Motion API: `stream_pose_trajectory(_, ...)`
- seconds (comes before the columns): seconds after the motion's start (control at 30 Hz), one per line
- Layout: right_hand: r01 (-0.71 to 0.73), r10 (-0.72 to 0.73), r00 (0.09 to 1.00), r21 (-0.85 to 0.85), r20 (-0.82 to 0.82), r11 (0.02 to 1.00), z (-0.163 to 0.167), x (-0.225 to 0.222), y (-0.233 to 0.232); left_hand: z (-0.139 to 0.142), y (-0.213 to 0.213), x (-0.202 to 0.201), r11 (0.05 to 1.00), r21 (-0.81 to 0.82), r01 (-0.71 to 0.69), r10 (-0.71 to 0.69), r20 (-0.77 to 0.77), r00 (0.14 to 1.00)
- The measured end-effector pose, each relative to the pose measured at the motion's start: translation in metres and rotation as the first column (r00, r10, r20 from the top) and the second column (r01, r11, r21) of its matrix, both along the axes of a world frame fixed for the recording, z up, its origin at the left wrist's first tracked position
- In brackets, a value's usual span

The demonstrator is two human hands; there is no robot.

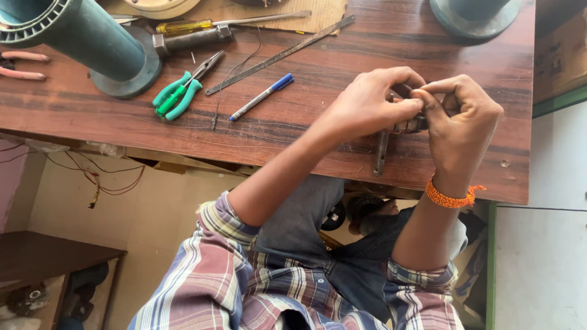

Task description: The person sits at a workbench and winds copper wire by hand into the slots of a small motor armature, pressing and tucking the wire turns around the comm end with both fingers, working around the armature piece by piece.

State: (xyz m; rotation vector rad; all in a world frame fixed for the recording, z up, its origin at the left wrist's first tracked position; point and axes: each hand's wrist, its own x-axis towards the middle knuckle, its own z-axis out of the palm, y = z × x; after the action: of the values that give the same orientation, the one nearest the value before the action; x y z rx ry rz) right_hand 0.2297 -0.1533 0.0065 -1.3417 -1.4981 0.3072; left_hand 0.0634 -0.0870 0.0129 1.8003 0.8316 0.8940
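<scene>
Fingers of both hands pinched closed on a small dark metal part, held just above the table near its front edge, right of centre. The part is mostly hidden by the fingers; its exact kind cannot be told. A grey metal shaft runs down from it toward the table edge, slightly tilted.

Left hand: curled, thumb and forefinger tips meeting at the part's left side, knuckles up. Forearm bare, running down and left to a rolled plaid sleeve.

Right hand: arched over the part from the right, fingertips bent inward and touching the left hand's fingertips. Wrist flexed, wearing an orange thread band. Forearm drops nearly straight down to the second plaid cuff.

Outward on the table, well apart from the hands to the left: a blue-capped pen lying diagonally; a long steel ruler diagonal above it; green-handled long-nose pliers beside a thin loose wire. Farther back, a yellow-handled screwdriver on a piece of cardboard. At the back left corner, a large teal flanged pipe lying tilted on its flange; a second teal flange at the back right. Pink-handled tool at far left edge.
</scene>
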Motion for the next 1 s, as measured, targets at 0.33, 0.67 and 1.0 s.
stream_pose_trajectory(0.33, -0.063, 0.073, 0.995, -0.125, 0.073, 0.99, 0.03, -0.01, -0.034, -0.018, 0.033, -0.037, 0.926, 0.194, 0.323, -0.344, 0.086, 0.935)
stream_pose_trajectory(0.67, -0.099, 0.157, 0.975, -0.324, 0.16, 0.941, 0.029, -0.046, -0.058, -0.036, 0.047, -0.051, 0.866, 0.331, 0.375, -0.436, 0.134, 0.89)
stream_pose_trajectory(1.0, -0.006, 0.167, 0.935, -0.457, 0.313, 0.889, 0.034, -0.01, -0.063, -0.019, -0.027, -0.032, 0.738, 0.675, -0.026, 0.091, -0.062, 0.994)
